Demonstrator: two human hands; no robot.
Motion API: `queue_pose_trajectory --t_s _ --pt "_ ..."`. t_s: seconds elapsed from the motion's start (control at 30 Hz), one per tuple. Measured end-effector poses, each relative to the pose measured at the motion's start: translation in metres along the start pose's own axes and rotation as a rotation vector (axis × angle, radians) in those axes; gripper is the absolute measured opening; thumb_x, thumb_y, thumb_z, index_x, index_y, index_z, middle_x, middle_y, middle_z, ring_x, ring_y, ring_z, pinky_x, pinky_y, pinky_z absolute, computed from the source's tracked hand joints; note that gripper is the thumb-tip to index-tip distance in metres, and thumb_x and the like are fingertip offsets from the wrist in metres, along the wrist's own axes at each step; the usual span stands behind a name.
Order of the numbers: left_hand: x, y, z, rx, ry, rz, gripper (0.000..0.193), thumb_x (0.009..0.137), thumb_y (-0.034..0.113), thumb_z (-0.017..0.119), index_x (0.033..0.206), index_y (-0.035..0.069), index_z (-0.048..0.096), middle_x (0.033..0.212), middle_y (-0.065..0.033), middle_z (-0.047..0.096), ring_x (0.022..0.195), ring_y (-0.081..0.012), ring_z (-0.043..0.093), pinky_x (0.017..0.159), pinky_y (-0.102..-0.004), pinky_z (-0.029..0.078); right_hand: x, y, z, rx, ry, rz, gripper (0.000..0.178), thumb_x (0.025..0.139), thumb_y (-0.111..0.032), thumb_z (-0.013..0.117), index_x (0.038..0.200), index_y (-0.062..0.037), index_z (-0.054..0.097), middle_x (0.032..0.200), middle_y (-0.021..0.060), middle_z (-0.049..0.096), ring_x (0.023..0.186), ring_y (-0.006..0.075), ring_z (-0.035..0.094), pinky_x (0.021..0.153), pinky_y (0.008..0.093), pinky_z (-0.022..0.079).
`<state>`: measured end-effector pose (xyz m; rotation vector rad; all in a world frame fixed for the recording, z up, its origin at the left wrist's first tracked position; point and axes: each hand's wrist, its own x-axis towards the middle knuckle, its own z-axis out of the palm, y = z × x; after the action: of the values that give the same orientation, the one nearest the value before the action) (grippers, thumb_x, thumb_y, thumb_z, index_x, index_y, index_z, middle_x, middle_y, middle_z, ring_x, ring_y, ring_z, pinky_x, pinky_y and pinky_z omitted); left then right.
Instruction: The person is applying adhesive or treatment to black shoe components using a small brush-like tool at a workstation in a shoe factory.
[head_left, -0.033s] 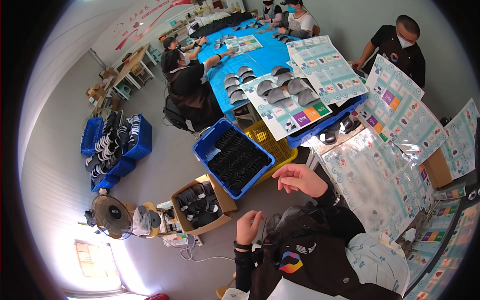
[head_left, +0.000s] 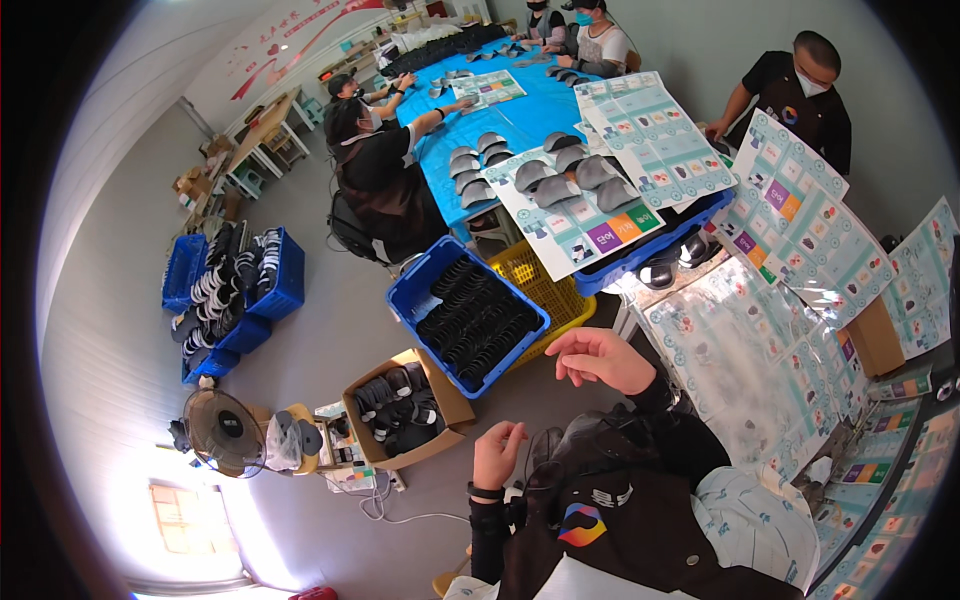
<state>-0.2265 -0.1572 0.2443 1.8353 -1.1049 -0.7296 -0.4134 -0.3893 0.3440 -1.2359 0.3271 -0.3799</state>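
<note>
My right hand (head_left: 605,360) hangs in the air with nothing in it, its fingers loosely bent and apart. Just beyond it stand a yellow crate (head_left: 577,310) and a blue crate (head_left: 545,325) holding rows of black curved pieces (head_left: 478,318). My left hand (head_left: 495,455) is curled closed near my body, a dark band at its wrist, and no object shows in it. Left of that hand sits an open cardboard box (head_left: 458,412) of dark curved pieces (head_left: 405,405). Neither hand touches anything.
To my right is a work surface (head_left: 740,340) covered with printed sheets. Grey curved pieces (head_left: 556,190) lie on a printed board ahead. Several people work around a blue-covered table (head_left: 440,150). A fan (head_left: 228,425) and stacked blue crates (head_left: 285,290) stand left.
</note>
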Motion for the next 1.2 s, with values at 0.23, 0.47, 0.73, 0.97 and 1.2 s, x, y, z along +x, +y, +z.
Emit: queue_pose_trajectory --t_s 0.23,0.47,0.73,0.97,1.2 --pt "-0.005 -0.003 0.0 -0.011 -0.01 0.005 0.026 0.104 0.021 0.067 0.091 -0.001 0.074 0.082 -0.0102 0.075 0.079 -0.0179 0.073 0.074 -0.0301 0.054 0.0 0.004 0.004 -0.005 -0.01 0.015 0.025 0.104 -0.005 0.058 0.127 -0.0006 0.066 0.097 0.0079 0.073 0.078 0.0104 0.063 0.07 0.0228 0.049" --pt "-0.007 -0.001 0.001 -0.02 -0.006 -0.004 0.026 0.104 0.021 0.068 0.092 -0.001 0.073 0.082 -0.0106 0.075 0.079 -0.0184 0.074 0.075 -0.0305 0.055 0.004 0.0 0.006 -0.031 -0.038 0.006 0.025 0.103 -0.005 0.058 0.126 -0.0009 0.067 0.096 0.0073 0.073 0.075 0.0093 0.063 0.067 0.0217 0.047" --pt "-0.003 -0.005 0.007 -0.045 -0.008 -0.002 0.024 0.104 0.02 0.068 0.095 -0.002 0.072 0.084 -0.0094 0.076 0.081 -0.0164 0.074 0.076 -0.0293 0.056 0.005 -0.007 0.003 -0.046 -0.038 0.031 0.024 0.103 -0.005 0.058 0.125 -0.002 0.067 0.096 0.0066 0.073 0.076 0.0085 0.063 0.064 0.0207 0.044" --pt "-0.002 -0.008 0.011 -0.078 0.007 -0.024 0.024 0.103 0.021 0.068 0.097 -0.002 0.073 0.086 -0.0129 0.076 0.082 -0.0225 0.076 0.078 -0.032 0.058 0.008 -0.008 -0.005 -0.011 -0.027 0.084 0.022 0.103 -0.004 0.059 0.124 -0.0004 0.067 0.096 0.0066 0.072 0.076 0.0104 0.063 0.071 0.0233 0.051" --pt "-0.002 -0.01 0.012 -0.064 0.013 -0.052 0.024 0.102 0.021 0.07 0.098 -0.002 0.073 0.087 -0.0141 0.076 0.082 -0.0234 0.077 0.076 -0.0326 0.059 0.016 -0.007 -0.011 -0.001 -0.042 0.091 0.023 0.103 -0.004 0.06 0.126 -0.0012 0.067 0.096 0.0069 0.072 0.076 0.0099 0.063 0.068 0.0224 0.048"
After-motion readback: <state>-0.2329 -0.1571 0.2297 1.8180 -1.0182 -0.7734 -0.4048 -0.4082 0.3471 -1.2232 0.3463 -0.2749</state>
